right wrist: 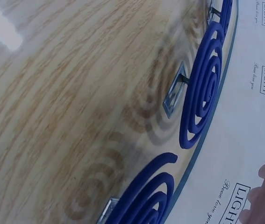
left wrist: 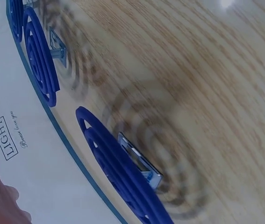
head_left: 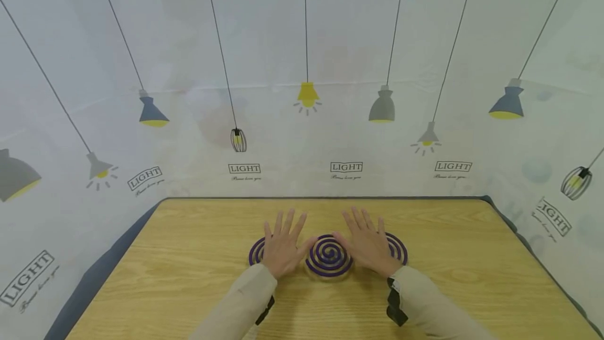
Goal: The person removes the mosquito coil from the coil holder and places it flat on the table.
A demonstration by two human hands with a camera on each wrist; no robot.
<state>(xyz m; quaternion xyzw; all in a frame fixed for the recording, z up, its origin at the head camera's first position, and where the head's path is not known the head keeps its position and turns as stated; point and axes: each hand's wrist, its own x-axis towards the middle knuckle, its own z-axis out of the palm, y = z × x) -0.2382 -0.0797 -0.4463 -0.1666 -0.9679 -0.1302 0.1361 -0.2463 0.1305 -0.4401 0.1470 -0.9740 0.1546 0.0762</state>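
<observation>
Pale grey-white backdrop [head_left: 273, 119] up at 12 o'clock, printed with hanging lamps and "LIGHT" signs. Below that, a light-brown wood-grain tabletop [head_left: 189, 256]. Going left to right from here.

First up: left-hand flat purple-blue spiral coil [head_left: 256, 251], half covered in the head view by the left hand [head_left: 284, 248], peeking out at its 9 o'clock. Left hand back-side up, fingers straight and fanned toward 12, thumb out toward 2, pinching nothing.

Next, smack between the hands: middle flat purple-blue spiral coil [head_left: 329, 254], at 3 o'clock from the left hand and 9 o'clock from the right hand [head_left: 367, 245]. Key bit imo: pretty much evenly placed, maybe a hair closer to the right. Both thumbs angled in over its rim, roughly 10 and 1. Can't tell touching from hovering, tbh. Round, so no long axis worth lining up with; thin and about level, raised off the wood on a shiny rectangular metal stand [right wrist: 174, 84] running 1-to-7 o'clock in the right wrist view.

Last: right hand, also spread and holding nothing, fingers toward 11, thumb toward 10. Right-hand flat purple-blue spiral coil [head_left: 398, 248] poking out at its 3 o'clock.
</observation>
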